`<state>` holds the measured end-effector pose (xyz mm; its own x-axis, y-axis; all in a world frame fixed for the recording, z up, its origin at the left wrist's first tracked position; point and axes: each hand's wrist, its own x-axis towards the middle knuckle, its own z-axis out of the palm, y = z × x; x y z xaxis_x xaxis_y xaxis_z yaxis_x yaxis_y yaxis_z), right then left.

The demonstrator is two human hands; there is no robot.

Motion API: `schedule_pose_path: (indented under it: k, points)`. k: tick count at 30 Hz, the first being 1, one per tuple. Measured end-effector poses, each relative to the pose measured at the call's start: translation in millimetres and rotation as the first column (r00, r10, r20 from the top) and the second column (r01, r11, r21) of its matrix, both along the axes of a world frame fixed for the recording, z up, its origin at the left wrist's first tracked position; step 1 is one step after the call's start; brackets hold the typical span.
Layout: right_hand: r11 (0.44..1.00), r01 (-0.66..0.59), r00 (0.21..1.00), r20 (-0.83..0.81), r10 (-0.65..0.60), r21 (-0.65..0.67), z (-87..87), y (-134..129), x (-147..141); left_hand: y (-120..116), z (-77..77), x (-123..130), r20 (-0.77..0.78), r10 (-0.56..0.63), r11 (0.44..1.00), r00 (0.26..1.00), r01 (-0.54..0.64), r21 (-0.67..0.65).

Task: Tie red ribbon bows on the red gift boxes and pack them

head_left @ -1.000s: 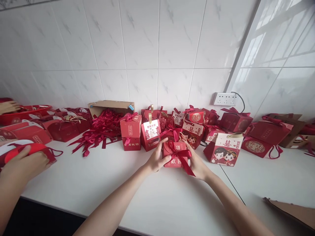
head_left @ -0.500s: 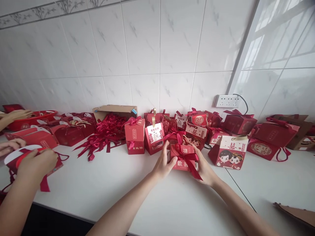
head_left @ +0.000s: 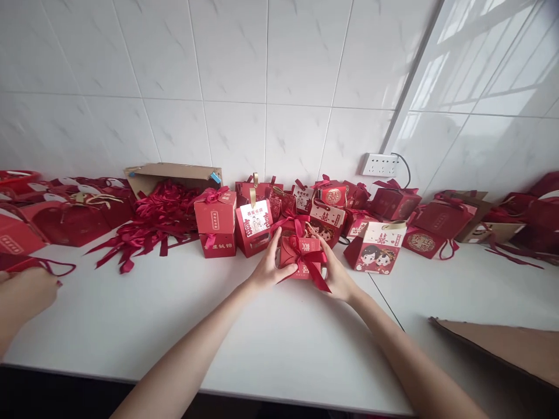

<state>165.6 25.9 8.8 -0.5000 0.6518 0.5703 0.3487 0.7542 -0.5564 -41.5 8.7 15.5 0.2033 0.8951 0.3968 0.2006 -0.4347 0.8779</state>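
A small red gift box [head_left: 287, 250] with a dark red ribbon bow stands on the white table, close in front of other boxes. My left hand [head_left: 266, 269] grips its left side, thumb across the front. On the opposite side my right hand [head_left: 339, 278] holds it, with the ribbon's loose tail hanging beside the fingers. Just behind it is another dark red bow [head_left: 289, 220]. To the left stand a red box with a white printed front [head_left: 255, 220] and two stacked red boxes [head_left: 215, 214]. A white-topped box with two cartoon faces [head_left: 378, 249] is to the right.
A cardboard box [head_left: 174, 170] spills red ribbons [head_left: 151, 224] at the back left. Another person's hand [head_left: 28, 297] is at the left edge. A cardboard piece [head_left: 502, 349] lies at right front. A power strip [head_left: 379, 165] is on the wall.
The view has turned right and downward, so the boxes sit further left and higher in the picture. Both my hands keep their hold on the gift box. The other person's hands are now mostly out of view.
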Motion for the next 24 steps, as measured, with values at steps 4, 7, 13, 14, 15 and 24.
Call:
schedule_pose_path:
  k: [4,7,13,14,15,24]
  points:
    - [0.997,-0.065,0.998,-0.022,0.064,-0.050,3.0,-2.1,0.3,0.5,2.0,-0.6,0.066,-0.083,0.994,0.994,0.087,-0.067]
    - [0.974,-0.122,0.992,0.009,0.126,-0.188,8.6,0.6,8.4,1.3,2.6,-1.0,0.078,-0.040,0.994,0.996,0.047,-0.100]
    - [0.901,0.389,0.902,-0.118,-0.414,-0.189,35.5,-1.2,24.1,0.2,8.5,2.8,0.066,0.014,0.993,0.998,-0.006,-0.115]
    - [0.871,0.474,0.843,-0.220,-0.491,-0.128,39.7,-6.9,20.8,0.0,9.6,4.4,0.076,0.020,0.993,0.997,-0.011,-0.116]
    - [0.868,0.488,0.827,-0.271,-0.492,-0.087,42.7,-14.3,15.3,-0.1,10.3,6.2,0.091,0.030,0.993,0.995,-0.019,-0.114]
    - [0.782,0.044,0.998,0.059,-0.009,-0.622,17.7,-58.6,-59.1,-6.2,8.7,15.4,0.166,0.127,0.985,0.978,-0.104,-0.141]
